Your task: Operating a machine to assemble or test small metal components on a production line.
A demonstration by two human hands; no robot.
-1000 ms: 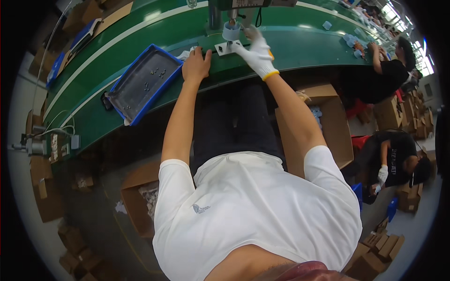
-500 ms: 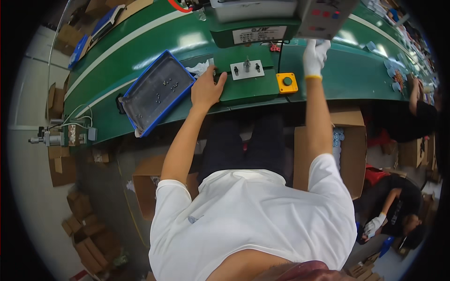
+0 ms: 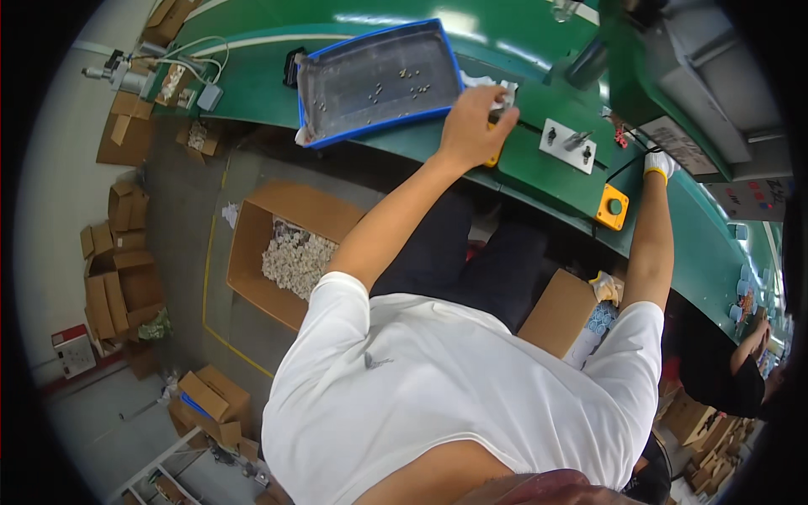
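My bare left hand (image 3: 478,130) is at the left end of the green press base (image 3: 547,181), thumb and fingers apart. Beside its fingertips lies a crumpled white wrapping (image 3: 503,88); I cannot tell whether they touch it. A pale metal plate (image 3: 566,146) with an upright pin and two black screws sits on the base. My right hand (image 3: 660,162), in a white glove with a yellow cuff, is beyond the yellow box with a green button (image 3: 613,207), by a black cable. Its fingers are partly hidden at the press head (image 3: 673,139).
Left of my left hand, a blue-rimmed tray (image 3: 370,80) holds several small metal parts. A grey control box (image 3: 753,199) hangs at the right. Below the bench stand a carton of small pale pieces (image 3: 252,244) and a carton with blue-white parts (image 3: 555,316). Another person (image 3: 715,362) works farther right.
The whole view has turned, shifting the bench and tray. My right hand has come away from the control box toward the cable. My left hand stays by the press base, fingers apart.
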